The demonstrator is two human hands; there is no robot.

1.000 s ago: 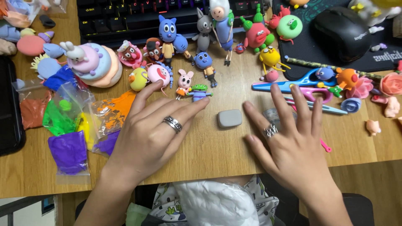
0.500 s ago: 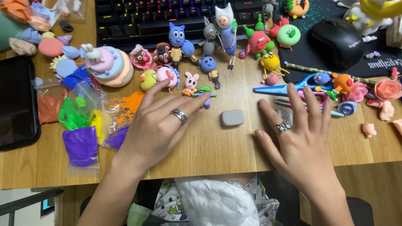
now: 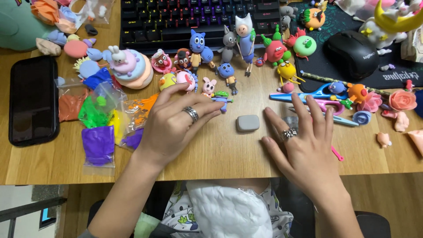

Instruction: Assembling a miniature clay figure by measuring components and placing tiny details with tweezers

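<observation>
Hands: left hand (image 3: 174,125), right hand (image 3: 308,145) flat, empty | grey block (image 3: 248,123) between | figurines (image 3: 222,59) behind

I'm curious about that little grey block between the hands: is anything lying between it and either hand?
Nothing visible. The grey block lies on bare wooden desk, apart from the left hand and right hand; the nearest figurine stands behind it.
</observation>
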